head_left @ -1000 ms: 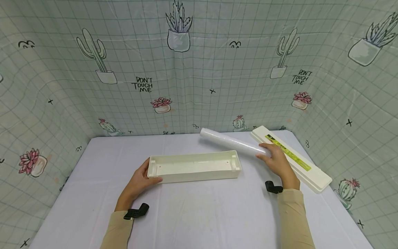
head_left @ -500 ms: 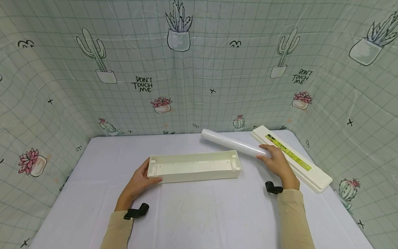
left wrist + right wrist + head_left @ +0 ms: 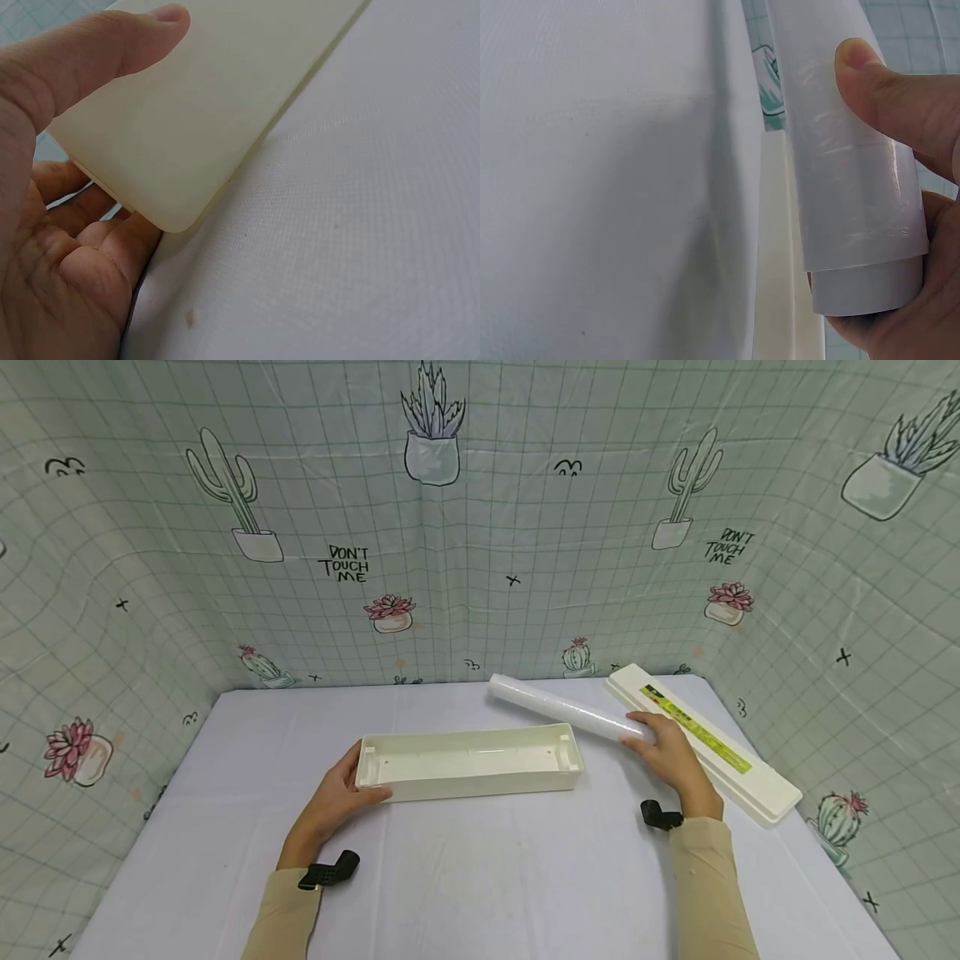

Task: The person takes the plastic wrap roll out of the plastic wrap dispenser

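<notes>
A long cream-white open-topped plastic box point(image 3: 480, 785) sits on the table. My left hand point(image 3: 336, 793) holds its left end; the left wrist view has the thumb on the long outer wall point(image 3: 202, 112) and the fingers around the short end. Beyond the box's right side, my right hand point(image 3: 666, 752) grips the near end of a roll of cling film point(image 3: 558, 704), which slants away to the back left. In the right wrist view, the thumb presses along the film-wrapped roll point(image 3: 847, 172), whose white core sticks out at the bottom. The other fingers are mostly hidden behind it.
A cream-white lid point(image 3: 757, 789) with a yellow-green label point(image 3: 697, 727) lies slanted along the table's right edge, just past my right hand. White cloth covers the table point(image 3: 480, 877). A patterned curtain point(image 3: 465, 527) rises behind and on both sides.
The far end of the cling film roll has shifted slightly right and nearer, still in my right hand. My left hand and the box have stayed put.
</notes>
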### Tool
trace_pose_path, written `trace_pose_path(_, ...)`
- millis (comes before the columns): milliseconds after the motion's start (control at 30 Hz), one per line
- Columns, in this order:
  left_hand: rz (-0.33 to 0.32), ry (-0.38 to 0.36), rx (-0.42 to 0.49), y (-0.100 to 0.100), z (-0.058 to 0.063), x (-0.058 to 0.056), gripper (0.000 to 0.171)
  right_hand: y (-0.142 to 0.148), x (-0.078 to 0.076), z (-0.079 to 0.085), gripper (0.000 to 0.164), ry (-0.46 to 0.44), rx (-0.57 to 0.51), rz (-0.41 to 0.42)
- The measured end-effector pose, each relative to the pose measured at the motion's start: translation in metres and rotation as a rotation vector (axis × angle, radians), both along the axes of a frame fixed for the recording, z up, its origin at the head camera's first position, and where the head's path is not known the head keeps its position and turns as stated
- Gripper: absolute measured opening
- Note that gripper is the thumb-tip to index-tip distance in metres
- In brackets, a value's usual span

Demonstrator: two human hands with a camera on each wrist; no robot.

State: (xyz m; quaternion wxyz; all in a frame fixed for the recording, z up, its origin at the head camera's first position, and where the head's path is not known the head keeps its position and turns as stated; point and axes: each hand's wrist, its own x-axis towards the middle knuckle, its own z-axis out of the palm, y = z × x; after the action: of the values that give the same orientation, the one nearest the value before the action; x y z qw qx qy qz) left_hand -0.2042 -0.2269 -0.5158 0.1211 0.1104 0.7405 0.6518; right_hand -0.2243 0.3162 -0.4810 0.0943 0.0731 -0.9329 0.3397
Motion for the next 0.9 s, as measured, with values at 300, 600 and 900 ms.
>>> trace_pose_path(300,-0.002,0.007,0.001,-0.001,0.001,0.001,0.110,0.001,-0.001,-0.004,0.049,-0.019,-0.018,-0.001)
trace_pose_path(600,-0.003,0.010,-0.001,-0.001,0.001,0.000,0.112,0.001,-0.001,-0.008,0.048,-0.002,-0.018,0.000)
trace_pose_path(900,-0.007,0.018,-0.008,-0.001,0.001,-0.001,0.112,0.000,-0.001,-0.010,0.048,-0.001,-0.006,-0.001)
